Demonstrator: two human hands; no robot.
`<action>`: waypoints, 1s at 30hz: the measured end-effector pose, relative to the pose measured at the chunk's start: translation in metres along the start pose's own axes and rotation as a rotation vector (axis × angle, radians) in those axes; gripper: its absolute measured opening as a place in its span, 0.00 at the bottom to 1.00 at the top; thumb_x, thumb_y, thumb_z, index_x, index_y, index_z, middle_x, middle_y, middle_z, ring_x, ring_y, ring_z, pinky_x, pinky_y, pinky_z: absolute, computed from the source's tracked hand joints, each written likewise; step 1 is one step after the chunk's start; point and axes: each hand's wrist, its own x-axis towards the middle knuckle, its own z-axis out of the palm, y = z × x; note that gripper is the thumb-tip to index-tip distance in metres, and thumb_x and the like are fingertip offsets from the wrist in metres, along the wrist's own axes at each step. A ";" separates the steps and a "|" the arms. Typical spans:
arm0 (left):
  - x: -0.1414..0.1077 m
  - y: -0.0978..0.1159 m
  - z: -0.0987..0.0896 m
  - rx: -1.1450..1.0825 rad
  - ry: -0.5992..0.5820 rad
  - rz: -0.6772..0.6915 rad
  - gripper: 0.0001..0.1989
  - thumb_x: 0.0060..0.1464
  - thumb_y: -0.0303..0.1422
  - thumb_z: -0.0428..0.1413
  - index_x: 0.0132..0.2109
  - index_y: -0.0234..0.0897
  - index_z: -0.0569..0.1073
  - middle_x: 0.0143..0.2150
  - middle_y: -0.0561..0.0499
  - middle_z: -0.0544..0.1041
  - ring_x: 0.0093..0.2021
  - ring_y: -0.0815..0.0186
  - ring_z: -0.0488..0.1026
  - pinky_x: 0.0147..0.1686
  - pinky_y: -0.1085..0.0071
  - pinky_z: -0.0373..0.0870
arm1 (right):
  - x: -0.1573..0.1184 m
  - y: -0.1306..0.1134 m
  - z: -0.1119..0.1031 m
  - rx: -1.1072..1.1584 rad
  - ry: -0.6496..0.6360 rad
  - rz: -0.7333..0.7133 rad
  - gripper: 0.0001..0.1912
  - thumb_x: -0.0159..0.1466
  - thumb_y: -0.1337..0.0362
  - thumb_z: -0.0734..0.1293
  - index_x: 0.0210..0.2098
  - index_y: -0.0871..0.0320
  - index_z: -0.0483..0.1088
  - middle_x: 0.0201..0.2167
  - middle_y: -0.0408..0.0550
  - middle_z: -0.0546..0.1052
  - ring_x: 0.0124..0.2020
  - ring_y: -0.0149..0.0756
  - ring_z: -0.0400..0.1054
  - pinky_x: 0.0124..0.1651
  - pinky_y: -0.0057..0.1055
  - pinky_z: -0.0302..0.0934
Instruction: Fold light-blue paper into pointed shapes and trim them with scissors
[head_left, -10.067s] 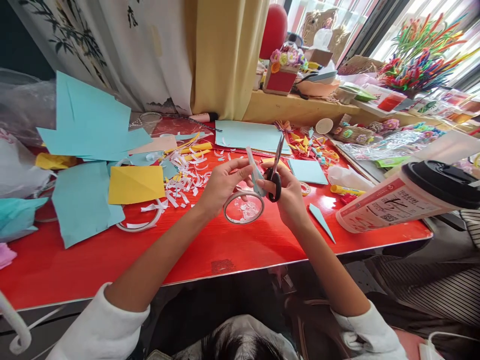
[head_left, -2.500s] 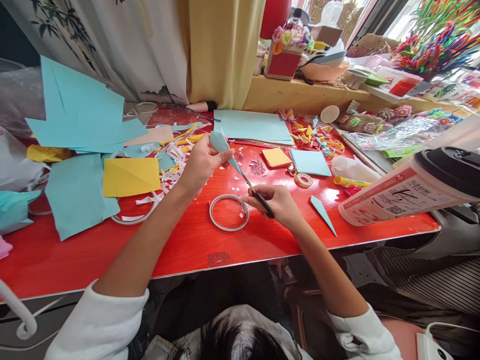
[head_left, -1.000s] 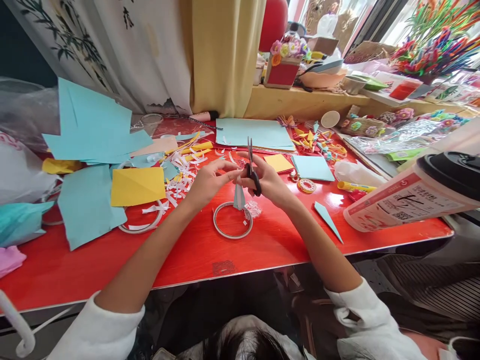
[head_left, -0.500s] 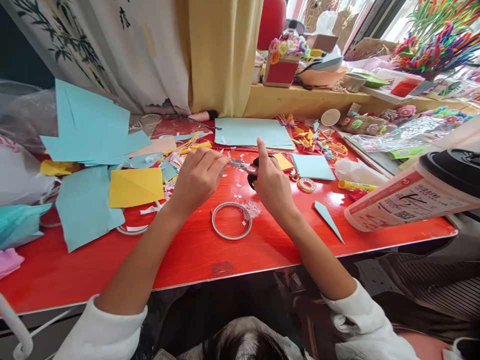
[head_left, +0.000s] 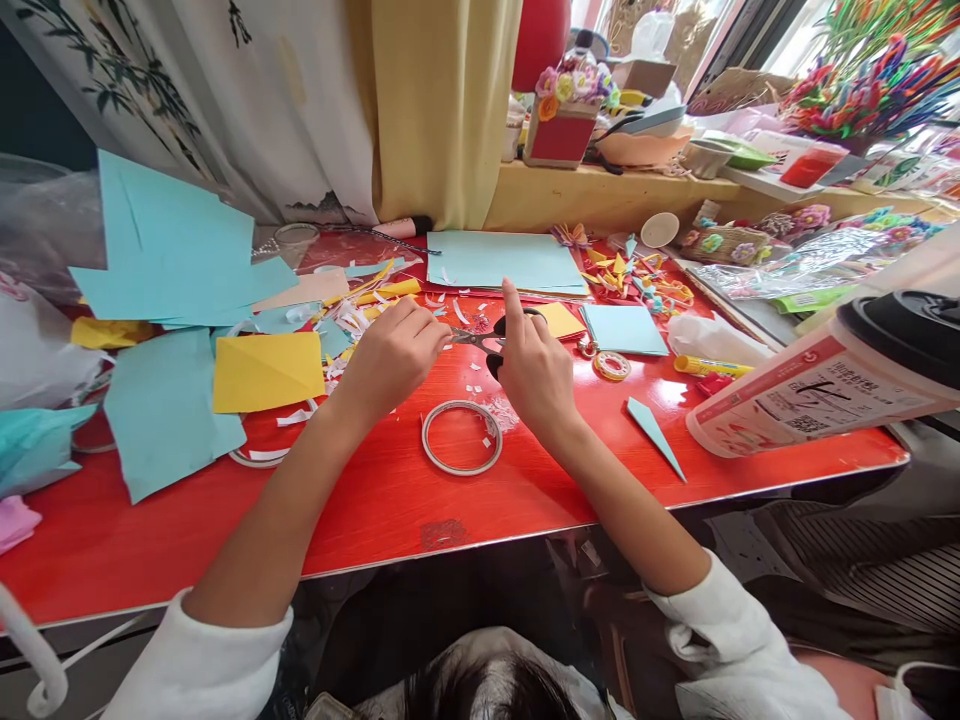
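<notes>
My right hand [head_left: 536, 368] grips a pair of small scissors [head_left: 474, 339] by their black handles, its index finger stretched upward. The metal blades point left, toward the fingertips of my left hand [head_left: 397, 350]. Those fingers are pinched together at the blade tips; what they hold is too small and hidden to name. Both hands are over the red table [head_left: 375, 530]. Below them a thin roll of tape [head_left: 425, 440] lies flat, with small paper snippets [head_left: 499, 412] beside it.
On the left lie blue paper sheets [head_left: 169, 240] and a yellow sheet [head_left: 268, 372]. Behind my hands is a stack of blue paper [head_left: 506, 262]. A folded blue paper point [head_left: 655, 438] and a large lidded cup [head_left: 810, 385] are at the right.
The scissors have turned a little, and their blades now lie more level between my hands. Both hands have shifted slightly left in view, along with a small shift of the whole scene.
</notes>
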 end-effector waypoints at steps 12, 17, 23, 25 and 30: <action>-0.001 0.009 0.006 -0.164 0.003 -0.227 0.12 0.61 0.28 0.45 0.36 0.31 0.73 0.34 0.45 0.76 0.38 0.61 0.70 0.44 0.62 0.68 | -0.001 -0.003 0.005 -0.073 0.079 -0.046 0.38 0.60 0.77 0.55 0.68 0.65 0.41 0.35 0.54 0.75 0.37 0.41 0.64 0.40 0.36 0.57; 0.001 0.006 0.004 -0.450 0.053 -0.572 0.09 0.57 0.32 0.51 0.33 0.35 0.75 0.33 0.49 0.78 0.36 0.64 0.72 0.41 0.66 0.68 | -0.002 -0.004 0.002 -0.040 0.006 -0.007 0.38 0.59 0.77 0.54 0.68 0.63 0.41 0.37 0.56 0.75 0.39 0.43 0.64 0.40 0.38 0.58; -0.007 -0.021 0.009 -0.554 0.000 -0.883 0.10 0.52 0.35 0.54 0.32 0.36 0.78 0.30 0.50 0.79 0.30 0.64 0.73 0.34 0.68 0.68 | 0.001 0.006 0.005 0.018 0.004 0.094 0.39 0.58 0.78 0.54 0.68 0.64 0.42 0.36 0.57 0.74 0.38 0.43 0.65 0.41 0.38 0.59; -0.014 -0.029 0.017 -0.451 -0.044 -0.770 0.10 0.53 0.33 0.52 0.32 0.36 0.78 0.34 0.48 0.80 0.35 0.62 0.74 0.39 0.65 0.68 | 0.001 0.009 0.006 0.034 0.013 0.116 0.39 0.57 0.77 0.55 0.68 0.64 0.42 0.37 0.57 0.74 0.38 0.43 0.65 0.41 0.39 0.59; -0.029 -0.040 0.039 -0.176 -0.203 -0.465 0.13 0.57 0.31 0.47 0.35 0.35 0.77 0.36 0.45 0.79 0.41 0.57 0.72 0.45 0.59 0.67 | 0.000 0.012 0.009 0.048 -0.001 0.140 0.40 0.56 0.77 0.56 0.68 0.64 0.43 0.38 0.58 0.74 0.41 0.44 0.65 0.42 0.39 0.58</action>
